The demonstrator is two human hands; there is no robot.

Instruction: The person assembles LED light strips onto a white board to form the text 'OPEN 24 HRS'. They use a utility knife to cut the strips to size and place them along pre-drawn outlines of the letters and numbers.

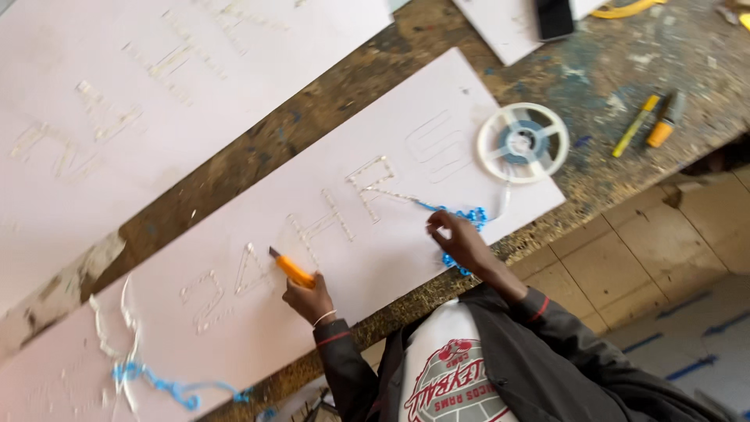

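Orange plastic fills the left hand [310,299]: a utility knife [291,270], its handle wrapped in a closed fist and its short blade tip pointing up and away onto the white board [437,101]. The tip rests beside the outlined characters [312,230] grooved into that board, just above the edge of the bench [594,70] nearest the person. The knife looks light and stiff, easy to steer from the handle; its blade is thin and probably brittle if twisted sideways, so the handle is the only sound place to hold it.

The right hand [461,238] lies further along the same board, fingers pinched on a thin strip [457,212] that shows blue where it bunches beside the hand. This strip seems limp and very light, likely to kink or tear if pulled hard, and best taken near its free end between fingertips. It leads up toward a white reel [522,142] lying flat near the board's far end.

More blue strip scraps [168,387] lie loose at the board's other end. A second white board [195,78] lies across the bench beyond a bare band of worn wood. Two markers [650,123], one yellow and one orange-tipped, rest near the bench's corner, and a dark phone [554,17] sits at its far edge.
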